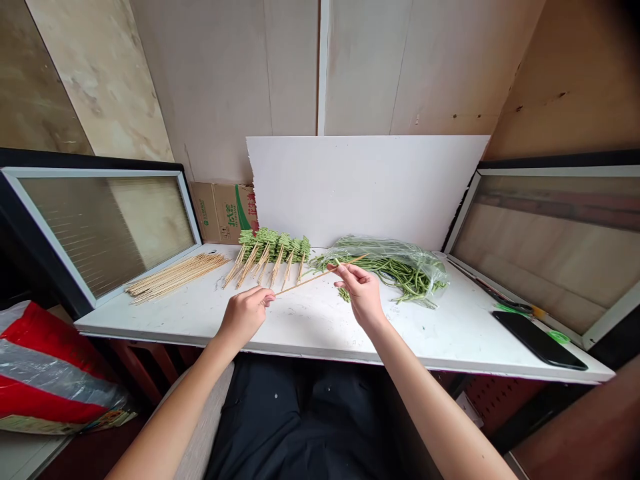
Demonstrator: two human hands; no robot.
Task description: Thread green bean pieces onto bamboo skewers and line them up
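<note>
My left hand [246, 312] is closed around the near end of a thin bamboo skewer [305, 283], above the front half of the table. The skewer slants up to the right, and its tip shows past my right hand [361, 291]. Pinched in that hand's fingers, against the skewer, is a short piece of green bean [337, 263]; whether the skewer pierces it I cannot tell. Several cut bean pieces [344, 294] lie on the table beneath my right hand. Behind lie skewers loaded with bean pieces [273, 244], their bare ends pointing forward.
Loose skewers [175, 277] lie in a pile at the left. Long beans fill a clear plastic bag [425, 267] at the back right. On the white table [310, 330], scissors [515, 305] and a black phone [539, 339] lie right. A cardboard box [215, 210] stands behind.
</note>
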